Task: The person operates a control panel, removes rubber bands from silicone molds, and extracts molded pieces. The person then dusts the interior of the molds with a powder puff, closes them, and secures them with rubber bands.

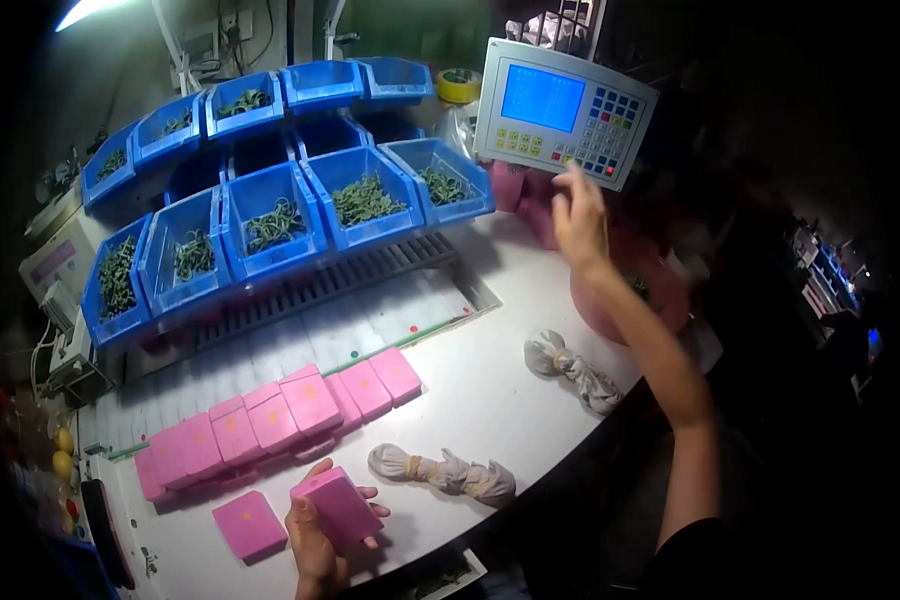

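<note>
My left hand (315, 545) is wrapped round a pink block (338, 508) above the front edge of the white table. Just left of it, another pink block (249, 525) lies flat. My right hand (581, 215) is raised at the lower edge of a control panel (566, 112) with a lit blue screen. Its index finger points up near the buttons and the other fingers look curled; I see nothing in it. A row of pink blocks (270, 425) runs across the table beyond my left hand.
Blue bins (275, 220) with green pieces stand in two tiers at the back. Two tied cloth bundles (445, 474) (573, 372) lie on the table (480, 390). A round pink container (610, 310) is under my right forearm. Yellow tape (459, 86) sits beside the panel.
</note>
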The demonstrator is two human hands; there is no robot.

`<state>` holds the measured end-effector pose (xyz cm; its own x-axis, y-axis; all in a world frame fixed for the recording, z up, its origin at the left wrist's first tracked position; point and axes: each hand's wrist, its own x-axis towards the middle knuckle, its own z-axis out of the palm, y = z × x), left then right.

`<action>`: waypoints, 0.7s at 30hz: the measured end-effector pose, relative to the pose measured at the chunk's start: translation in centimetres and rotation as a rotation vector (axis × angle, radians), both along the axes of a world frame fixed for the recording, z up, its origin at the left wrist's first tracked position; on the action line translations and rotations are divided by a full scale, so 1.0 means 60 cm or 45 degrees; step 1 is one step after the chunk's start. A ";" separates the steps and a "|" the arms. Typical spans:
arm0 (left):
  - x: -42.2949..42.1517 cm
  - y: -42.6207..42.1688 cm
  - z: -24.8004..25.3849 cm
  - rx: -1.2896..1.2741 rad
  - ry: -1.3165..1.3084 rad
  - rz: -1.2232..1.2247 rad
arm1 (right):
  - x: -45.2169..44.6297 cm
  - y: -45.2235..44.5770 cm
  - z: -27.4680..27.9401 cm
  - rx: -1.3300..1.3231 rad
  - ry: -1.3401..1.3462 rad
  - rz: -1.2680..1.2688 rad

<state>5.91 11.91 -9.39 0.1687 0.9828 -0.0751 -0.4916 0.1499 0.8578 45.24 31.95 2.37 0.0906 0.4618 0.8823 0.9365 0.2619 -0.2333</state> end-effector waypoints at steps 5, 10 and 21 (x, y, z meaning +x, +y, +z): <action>-0.006 0.000 -0.016 -0.060 -0.072 -0.043 | 0.108 0.065 0.025 0.040 -0.206 -0.496; -0.041 0.002 0.017 -0.130 -0.038 0.000 | 0.125 0.079 0.019 0.110 -0.515 -0.666; -0.309 0.060 0.113 -0.051 0.235 0.717 | 0.305 0.168 -0.006 -0.011 -0.306 -0.422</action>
